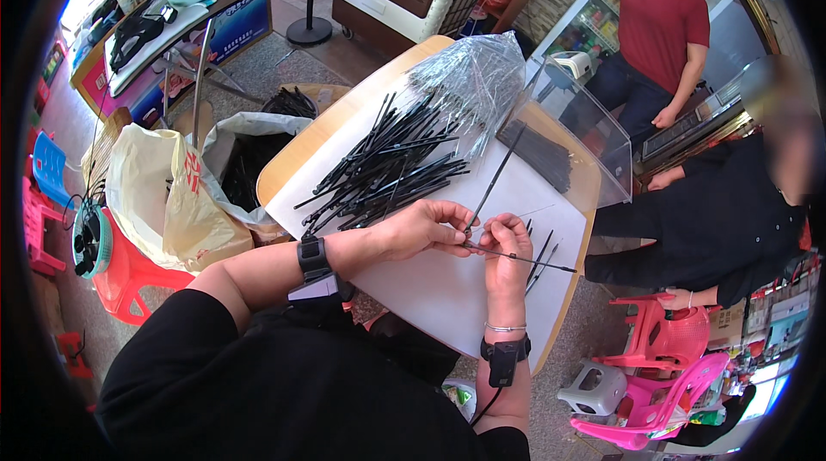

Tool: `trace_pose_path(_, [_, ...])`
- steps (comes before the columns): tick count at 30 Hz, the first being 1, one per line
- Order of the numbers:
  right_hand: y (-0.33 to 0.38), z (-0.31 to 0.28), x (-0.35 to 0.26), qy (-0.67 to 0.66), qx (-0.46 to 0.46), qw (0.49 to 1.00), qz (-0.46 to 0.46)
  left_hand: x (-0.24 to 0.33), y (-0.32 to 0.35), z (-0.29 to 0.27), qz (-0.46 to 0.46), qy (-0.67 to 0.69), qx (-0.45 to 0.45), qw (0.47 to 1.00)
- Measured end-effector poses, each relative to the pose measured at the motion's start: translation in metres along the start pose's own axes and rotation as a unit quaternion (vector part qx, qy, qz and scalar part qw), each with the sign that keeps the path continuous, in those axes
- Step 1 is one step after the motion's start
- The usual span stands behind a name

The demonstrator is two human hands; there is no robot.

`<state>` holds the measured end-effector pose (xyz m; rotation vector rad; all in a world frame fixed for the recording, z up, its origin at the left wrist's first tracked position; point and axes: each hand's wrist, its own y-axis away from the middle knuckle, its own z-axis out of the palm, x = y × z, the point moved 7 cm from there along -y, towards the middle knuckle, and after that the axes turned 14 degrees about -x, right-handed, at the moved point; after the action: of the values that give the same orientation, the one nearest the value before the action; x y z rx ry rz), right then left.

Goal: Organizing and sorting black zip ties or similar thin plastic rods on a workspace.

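Observation:
My left hand [430, 227] pinches thin black rods near their ends, above the white tabletop. One black rod [501, 175] slants up and away from its fingertips. Another, thinner black rod [538, 262] runs rightward across the base of my right hand [506, 242]. The right fingers are closed in a pinch beside the left fingertips; what exactly lies between them is too small to make out. Beyond my left hand lies a loose pile of black rods [387, 169]. A few thin black rods [544, 256] rest on the table right of my right hand.
A clear plastic bag [477, 82] and a clear box [598, 138] sit on the table's far side, near a dark bundle [540, 160]. Left stand a cream bag [163, 194] and a red stool [138, 267]. Two people [658, 22] [705, 212] stand at the right.

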<state>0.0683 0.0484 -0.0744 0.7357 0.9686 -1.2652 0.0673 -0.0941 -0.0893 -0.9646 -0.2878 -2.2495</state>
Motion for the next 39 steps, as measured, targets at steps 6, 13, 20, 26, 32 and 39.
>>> trace_pose_path(6, [0.002,-0.002,-0.002,0.004,0.032,0.999,0.018,0.000,0.002,0.002,-0.005,-0.001,-0.010,1.000])
trace_pose_path(13, [0.003,0.002,0.000,-0.005,0.002,0.999,0.033,0.001,0.002,0.002,0.000,-0.006,-0.001,1.000])
trace_pose_path(20, [0.003,0.002,0.003,-0.010,0.018,0.998,0.051,0.000,0.001,0.003,-0.008,-0.005,-0.005,1.000])
trace_pose_path(26, [0.001,-0.004,0.010,-0.029,0.009,0.997,0.065,0.001,0.003,0.006,-0.016,-0.017,-0.012,1.000])
trace_pose_path(32, [0.001,-0.004,0.014,-0.069,0.004,0.993,0.090,0.002,0.004,0.010,-0.027,-0.037,-0.028,0.999])
trace_pose_path(39, [0.003,-0.007,0.013,-0.075,0.005,0.993,0.087,0.002,0.004,0.011,-0.031,-0.037,-0.032,0.998])
